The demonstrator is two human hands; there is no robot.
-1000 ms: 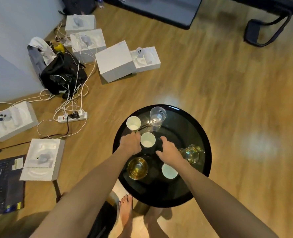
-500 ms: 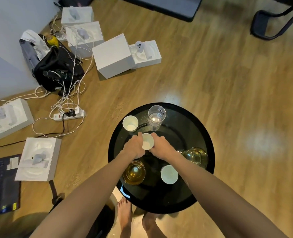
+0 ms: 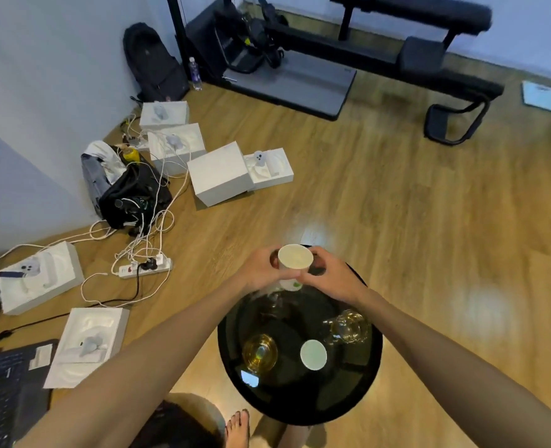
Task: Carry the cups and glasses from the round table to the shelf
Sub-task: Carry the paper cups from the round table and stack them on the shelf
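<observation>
Your two hands, left hand [image 3: 259, 270] and right hand [image 3: 334, 279], meet round a white paper cup [image 3: 295, 261] above the 12 o'clock edge of the round black table [image 3: 358, 392], so nothing passes between them. On the tabletop an amber glass [image 3: 260, 353] at 8 o'clock, a white cup [image 3: 313, 354] near centre and a clear glass [image 3: 348, 326] at 3 o'clock crowd the near half. Open wood floor [image 3: 413, 205] lies from 12 to 3 o'clock, while white boxes [image 3: 219, 173] and a power strip [image 3: 145, 269] with cables clutter 9 to 11 o'clock.

No legible text, label, brand or number was found. Markings on the water bottle [image 3: 196, 73] label and on the laptop [image 3: 1, 392] sticker are too blurred to be read.
</observation>
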